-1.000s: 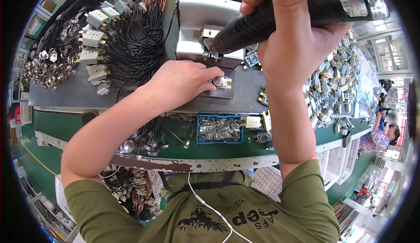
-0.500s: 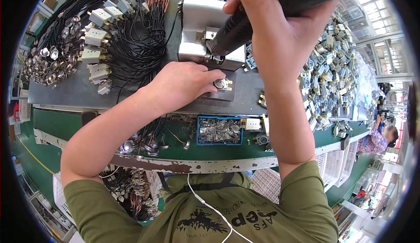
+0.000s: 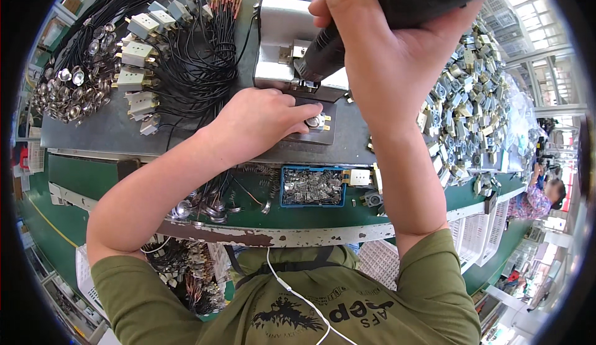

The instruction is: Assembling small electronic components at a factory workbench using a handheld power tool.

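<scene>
My right hand (image 3: 388, 53) is wrapped around a black power screwdriver (image 3: 324, 54). The driver's nose slants down to the front of a metal fixture (image 3: 282, 19); its very tip is hard to make out. Below it, my left hand (image 3: 257, 121) has its fingers bent, with thumb and index finger at a small round metal part with brass-coloured tabs (image 3: 318, 121). That part lies on a dark metal block (image 3: 320, 137) in front of the fixture. The fingers partly cover it.
Left of the fixture lies a bundle of black wires (image 3: 202, 65) with white sockets (image 3: 133, 78) and metal cups (image 3: 77, 78). A blue tray (image 3: 312, 205) of small metal clips sits near the table edge. Many sockets (image 3: 462, 103) are piled at right. A person (image 3: 537, 199) is far right.
My right hand and the screwdriver have shifted slightly left. My left hand stays almost still at the small metal part.
</scene>
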### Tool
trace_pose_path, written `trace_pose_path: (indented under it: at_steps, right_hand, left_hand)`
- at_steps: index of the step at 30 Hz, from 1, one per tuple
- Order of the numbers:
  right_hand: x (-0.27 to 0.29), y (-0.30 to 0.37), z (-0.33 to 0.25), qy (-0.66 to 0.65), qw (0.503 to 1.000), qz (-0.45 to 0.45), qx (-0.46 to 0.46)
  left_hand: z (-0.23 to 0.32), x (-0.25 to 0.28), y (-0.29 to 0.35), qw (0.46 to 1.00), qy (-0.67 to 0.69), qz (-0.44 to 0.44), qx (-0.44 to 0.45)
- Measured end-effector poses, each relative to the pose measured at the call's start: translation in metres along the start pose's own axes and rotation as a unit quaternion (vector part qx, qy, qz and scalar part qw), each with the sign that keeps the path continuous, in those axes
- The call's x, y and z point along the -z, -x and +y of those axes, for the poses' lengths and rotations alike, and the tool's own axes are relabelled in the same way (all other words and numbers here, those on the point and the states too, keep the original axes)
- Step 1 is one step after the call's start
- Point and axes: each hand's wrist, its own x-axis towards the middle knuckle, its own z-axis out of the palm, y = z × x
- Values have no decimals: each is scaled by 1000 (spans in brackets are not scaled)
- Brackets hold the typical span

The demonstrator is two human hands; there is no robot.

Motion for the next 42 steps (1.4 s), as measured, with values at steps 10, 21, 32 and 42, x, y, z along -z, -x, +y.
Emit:
trace_pose_path:
  at_steps: [10,21,32,42]
  right_hand:
    - [13,-1,-21,-57,998,-11,-12]
    - [67,11,-25,136,987,-3,-84]
    - [52,24,-28,100,986,1,-132]
    - [70,23,-12,77,991,-47,-100]
  left_hand:
    - [2,2,1,1000,7,8,13]
    - [5,11,-7,999,29,-25,22]
    - [4,8,-6,999,31,-21,19]
    - [3,6,-4,999,31,-16,6]
